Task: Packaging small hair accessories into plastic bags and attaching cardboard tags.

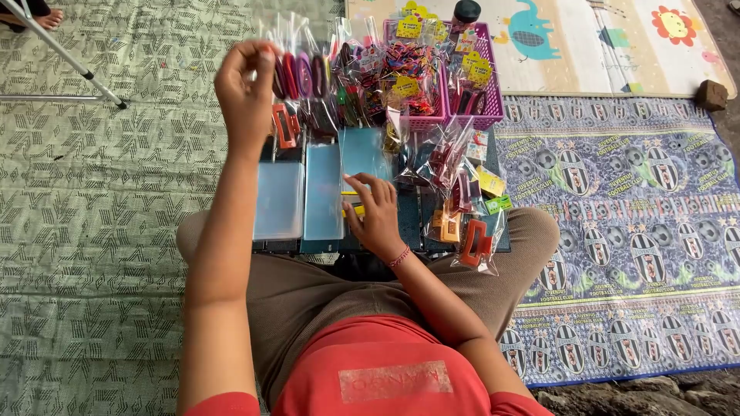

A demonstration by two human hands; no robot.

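My left hand (245, 94) is raised and pinches the top of a clear plastic packet (302, 77) holding several coloured hair clips, with an orange clip at its lower edge. My right hand (375, 217) rests lower down on a flat blue-lidded case, fingers curled around a small yellow item (353, 209). Three pale blue plastic lids (322, 191) lie side by side on my lap board between the hands. Loose clear packets with red and orange hair clips (472, 240) lie just right of my right hand.
A purple plastic basket (489, 98) full of packets of hair ties and clips stands beyond the lids. A green patterned mat (100, 216) lies to the left, a blue printed cloth (640, 223) to the right. A metal stand leg (62, 54) crosses the far left. A stone (711, 94) sits far right.
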